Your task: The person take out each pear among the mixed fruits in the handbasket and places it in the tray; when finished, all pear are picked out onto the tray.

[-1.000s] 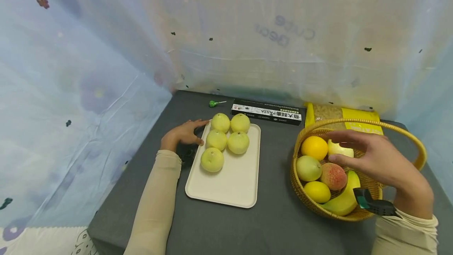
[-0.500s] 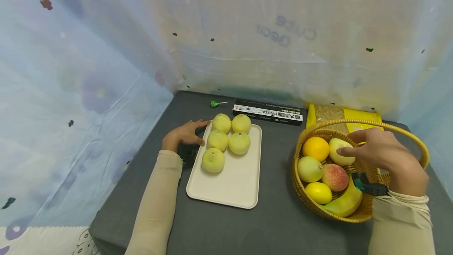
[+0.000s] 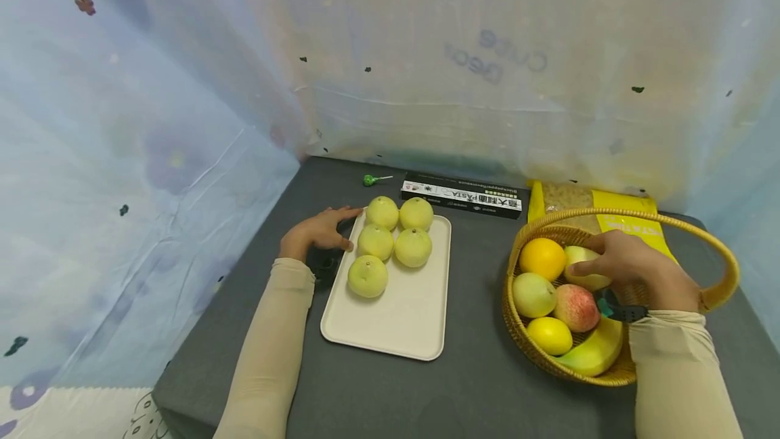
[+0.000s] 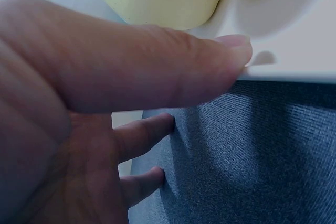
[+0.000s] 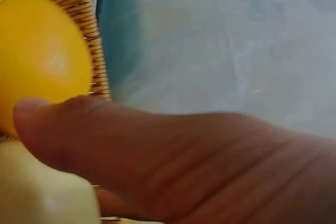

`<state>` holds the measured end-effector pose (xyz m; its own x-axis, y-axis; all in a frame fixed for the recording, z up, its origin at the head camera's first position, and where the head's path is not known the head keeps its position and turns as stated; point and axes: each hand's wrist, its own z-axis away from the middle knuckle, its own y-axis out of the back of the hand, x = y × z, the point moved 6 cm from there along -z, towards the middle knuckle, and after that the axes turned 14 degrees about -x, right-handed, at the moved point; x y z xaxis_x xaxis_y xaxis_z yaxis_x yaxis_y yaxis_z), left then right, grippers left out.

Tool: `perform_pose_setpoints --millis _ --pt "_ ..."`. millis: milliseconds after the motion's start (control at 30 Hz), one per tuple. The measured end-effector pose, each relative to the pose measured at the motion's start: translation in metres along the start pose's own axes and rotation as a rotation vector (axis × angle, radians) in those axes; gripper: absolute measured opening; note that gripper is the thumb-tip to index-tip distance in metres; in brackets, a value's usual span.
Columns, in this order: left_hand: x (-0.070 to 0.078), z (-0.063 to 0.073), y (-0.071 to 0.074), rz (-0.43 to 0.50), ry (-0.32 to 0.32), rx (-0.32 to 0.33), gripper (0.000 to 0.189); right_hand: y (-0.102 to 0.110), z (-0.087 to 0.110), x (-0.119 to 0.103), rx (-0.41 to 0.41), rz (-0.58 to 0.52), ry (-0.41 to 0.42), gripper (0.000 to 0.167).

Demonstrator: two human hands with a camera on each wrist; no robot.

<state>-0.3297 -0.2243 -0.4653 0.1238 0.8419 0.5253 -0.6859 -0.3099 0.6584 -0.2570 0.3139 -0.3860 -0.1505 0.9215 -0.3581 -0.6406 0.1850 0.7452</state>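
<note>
In the head view, my right hand [image 3: 634, 264] reaches into the wicker basket [image 3: 518, 337]. Its thumb and fingers are bent round a pale yellow-green pear [image 3: 579, 259], which still sits among the other fruit. The right wrist view shows the thumb over the pear [image 5: 44, 192], its tip against an orange [image 5: 44, 56]. On the other side, my left hand [image 3: 319, 229] lies at the left edge of a cream tray [image 3: 405, 324]. Its thumb touches the rim, while other fingertips rest on the dark cloth. Several pale green pears [image 3: 368, 276] stand on the tray.
The basket also holds a peach [image 3: 576, 307], a lemon [image 3: 550, 336], a banana [image 3: 594, 351] and another pale green fruit [image 3: 533, 295]. Its handle [image 3: 725, 256] arches over my right hand. Behind lie a lollipop [image 3: 370, 180], a black pasta box [image 3: 461, 194] and a yellow pasta bag [image 3: 630, 203].
My right hand has lowered into the basket from above it, and its fingers have closed round the pear. The left hand has stayed at the tray's edge.
</note>
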Motion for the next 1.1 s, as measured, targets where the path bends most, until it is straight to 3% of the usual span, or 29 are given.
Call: perform_pose_setpoints --millis 200,367,633,800,967,1100 --pt "0.003 0.002 0.0 0.0 -0.004 -0.001 0.09 -0.016 -0.006 0.008 -0.038 -0.073 0.034 0.063" --pt "0.001 0.001 0.0 -0.002 0.0 0.0 0.09 -0.01 0.001 0.009 0.053 0.043 -0.004 0.081" --pt "0.002 0.002 0.0 -0.005 0.001 0.003 0.09 0.003 0.034 -0.003 0.165 0.051 -0.067 0.092" --pt "0.002 0.001 -0.001 -0.005 0.003 -0.001 0.09 0.0 0.06 -0.016 0.238 0.023 -0.068 0.096" --pt "0.002 0.002 0.0 -0.004 0.005 0.0 0.09 -0.011 0.077 -0.038 0.295 -0.001 -0.009 0.099" --pt "0.003 0.003 0.001 -0.007 0.004 0.005 0.09 -0.019 0.086 -0.06 0.351 -0.038 0.113 0.09"
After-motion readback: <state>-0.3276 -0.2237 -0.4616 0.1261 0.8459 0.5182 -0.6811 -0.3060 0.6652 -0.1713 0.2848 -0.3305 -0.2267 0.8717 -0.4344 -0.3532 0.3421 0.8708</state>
